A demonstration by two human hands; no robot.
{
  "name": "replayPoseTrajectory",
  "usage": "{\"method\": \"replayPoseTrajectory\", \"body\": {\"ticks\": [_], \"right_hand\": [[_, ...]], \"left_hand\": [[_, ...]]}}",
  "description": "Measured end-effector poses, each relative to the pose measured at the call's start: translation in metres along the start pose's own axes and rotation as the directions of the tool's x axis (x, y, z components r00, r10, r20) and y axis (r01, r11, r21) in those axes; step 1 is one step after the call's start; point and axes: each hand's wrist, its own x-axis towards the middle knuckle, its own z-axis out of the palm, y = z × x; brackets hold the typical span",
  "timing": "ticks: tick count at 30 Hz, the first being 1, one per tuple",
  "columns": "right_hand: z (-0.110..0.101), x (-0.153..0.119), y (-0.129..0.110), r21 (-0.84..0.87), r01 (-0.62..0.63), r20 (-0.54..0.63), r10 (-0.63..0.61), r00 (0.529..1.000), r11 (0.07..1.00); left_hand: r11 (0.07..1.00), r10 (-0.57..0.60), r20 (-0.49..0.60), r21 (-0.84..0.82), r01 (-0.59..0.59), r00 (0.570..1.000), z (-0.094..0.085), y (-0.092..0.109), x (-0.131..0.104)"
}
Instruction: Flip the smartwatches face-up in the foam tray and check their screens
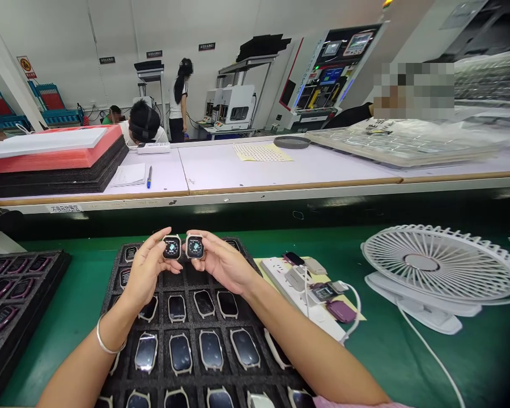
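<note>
Between the thumb and fingers of my left hand (147, 269) is a smartwatch case (171, 247) without a strap, its round dial lit on a dark screen. My right hand (225, 260) pinches a second lit smartwatch case (194, 247) close beside the first. Both cases have pale frames and are held upright, facing me. Below them lies a black foam tray (161, 323) with square pockets. Several pale-framed watch cases with dark screens, such as one watch case (211, 350), sit in those pockets. My forearms cover parts of the tray.
At left is another foam tray (53, 277) of purple-framed watches. A white power strip (280, 272) with plugs and cables lies right, beside a white fan (425, 263). A raised shelf (212, 164) crosses behind, carrying foam sheets (51, 161) and plastic trays (399, 144). Other people work beyond.
</note>
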Motion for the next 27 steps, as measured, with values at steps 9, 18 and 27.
{"method": "replayPoseTrajectory", "body": {"ticks": [9,18,27], "right_hand": [[0.0014,-0.0049,-0.0001,-0.204,0.116,0.02,-0.114,0.993,0.972],[0.0023,-0.0053,0.001,-0.282,0.149,0.024,-0.148,0.989,0.948],[-0.0005,-0.004,0.0041,-0.283,0.171,0.033,-0.168,0.985,0.944]], "left_hand": [[0.998,0.046,0.015,0.05,-0.047,0.999,0.0009,0.0003,-0.0023],[0.988,0.063,0.037,0.138,-0.068,0.997,0.0038,-0.0001,-0.0035],[0.979,0.092,0.06,0.177,-0.101,0.994,0.0031,-0.0026,-0.0034]]}}
